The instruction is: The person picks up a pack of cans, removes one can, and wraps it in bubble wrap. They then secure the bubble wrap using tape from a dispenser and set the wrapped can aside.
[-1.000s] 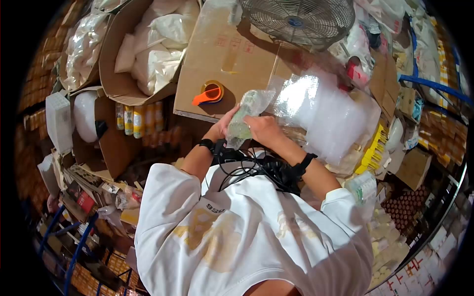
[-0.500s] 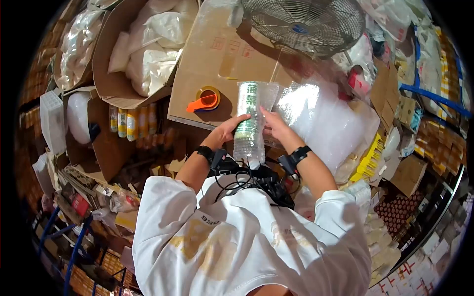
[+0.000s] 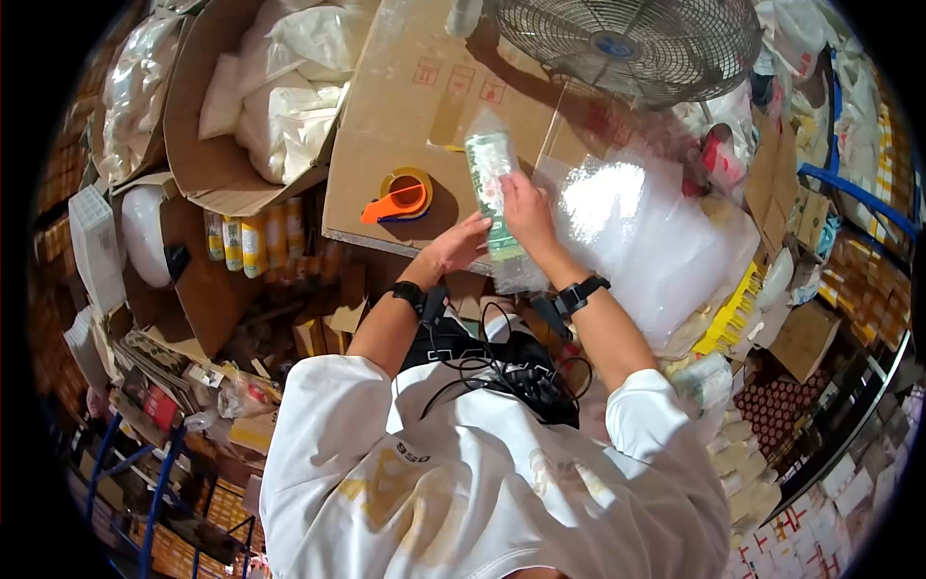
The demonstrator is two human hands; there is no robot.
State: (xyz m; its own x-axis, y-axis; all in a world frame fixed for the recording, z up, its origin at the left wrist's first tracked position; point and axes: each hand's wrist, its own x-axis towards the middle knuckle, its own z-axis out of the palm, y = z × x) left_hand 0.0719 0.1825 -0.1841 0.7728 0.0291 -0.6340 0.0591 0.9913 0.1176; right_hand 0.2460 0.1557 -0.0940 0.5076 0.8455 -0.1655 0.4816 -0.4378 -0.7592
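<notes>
A long white-and-green printed package [image 3: 491, 174] is wrapped in clear bubble wrap [image 3: 519, 275], which sticks out past its lower end. It leans slightly, with its upper part over the cardboard box top. My left hand [image 3: 457, 243] holds the package low on its left side, with the fingertips against it. Across its right side, my right hand [image 3: 529, 212] grips the package and wrap with curled fingers. An orange tape dispenser with a tape roll [image 3: 405, 196] lies on the box, left of the package.
The large cardboard box [image 3: 386, 125] forms the work surface. A metal fan [image 3: 617, 48] stands at its far side. Sheets of clear bubble wrap [image 3: 666, 241] are piled at the right. An open carton [image 3: 193, 125] of white bags stands at the left.
My right hand has moved up and over the package, covering its right side with the wrap. The package has tilted, its top now leaning left, and the loose wrap flap is no longer spread out.
</notes>
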